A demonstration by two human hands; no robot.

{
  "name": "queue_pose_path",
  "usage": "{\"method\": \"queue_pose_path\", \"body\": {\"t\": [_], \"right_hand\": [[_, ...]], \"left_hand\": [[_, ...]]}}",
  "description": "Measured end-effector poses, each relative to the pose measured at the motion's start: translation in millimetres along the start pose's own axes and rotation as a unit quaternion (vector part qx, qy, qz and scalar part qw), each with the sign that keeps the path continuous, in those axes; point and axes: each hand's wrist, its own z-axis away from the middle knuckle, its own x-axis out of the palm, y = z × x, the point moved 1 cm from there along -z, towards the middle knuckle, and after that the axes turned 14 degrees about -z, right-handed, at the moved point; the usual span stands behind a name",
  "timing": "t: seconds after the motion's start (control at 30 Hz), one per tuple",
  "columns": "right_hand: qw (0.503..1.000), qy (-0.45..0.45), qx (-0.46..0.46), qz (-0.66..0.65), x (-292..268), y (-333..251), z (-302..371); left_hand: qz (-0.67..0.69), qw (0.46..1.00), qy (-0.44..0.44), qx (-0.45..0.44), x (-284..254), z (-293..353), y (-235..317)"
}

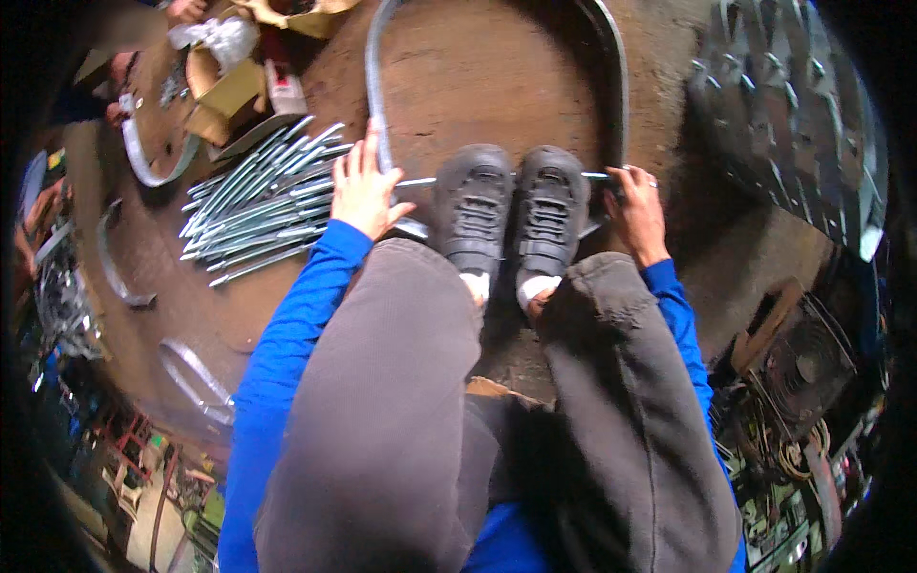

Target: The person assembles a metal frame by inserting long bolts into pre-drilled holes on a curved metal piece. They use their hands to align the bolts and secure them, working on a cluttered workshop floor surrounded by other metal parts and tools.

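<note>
A U-shaped metal band [373, 72] lies on the brown floor, its curve away from me and its two legs coming down toward my hands. A thin metal rod [417, 181] runs across between the legs, passing by my dark shoes [475, 205]. My left hand [363, 188] is open, fingers spread against the band's left leg near the rod. At the lower part of the right leg, my right hand [638, 212] has its fingers bent and closed on the band beside the rod's end; the fingertips are partly hidden. A pile of threaded rods [272, 196] lies just left of my left hand.
An opened cardboard box [229, 95] with a plastic bag [220, 36] stands at upper left, near another person's hand [186, 11]. Curved metal strips [158, 172] lie at left. Stacked metal bands [793, 105] fill the upper right. A coiled cable [793, 454] lies lower right.
</note>
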Motion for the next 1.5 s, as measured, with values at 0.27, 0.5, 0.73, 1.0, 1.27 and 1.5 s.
{"method": "queue_pose_path", "body": {"t": [0.27,0.5,0.73,1.0,1.27,1.5], "right_hand": [[0.997,0.019,-0.007,0.077,6,4,-4],[0.994,0.057,0.026,0.085,17,2,-3],[0.988,0.104,-0.013,-0.117,3,11,0],[0.827,0.088,0.195,-0.519,11,58,5],[0.804,0.033,0.248,-0.539,9,50,0],[0.789,0.02,0.249,-0.561,17,62,-2]], "left_hand": [[0.038,0.998,0.028,-0.035,1,-7,2],[0.009,0.999,0.025,-0.046,5,3,9],[0.022,0.996,0.031,-0.079,8,5,9],[0.017,0.986,-0.051,-0.159,30,7,10],[0.17,0.981,-0.003,-0.097,19,8,-7],[0.531,0.723,-0.061,-0.437,70,51,-30]]}}
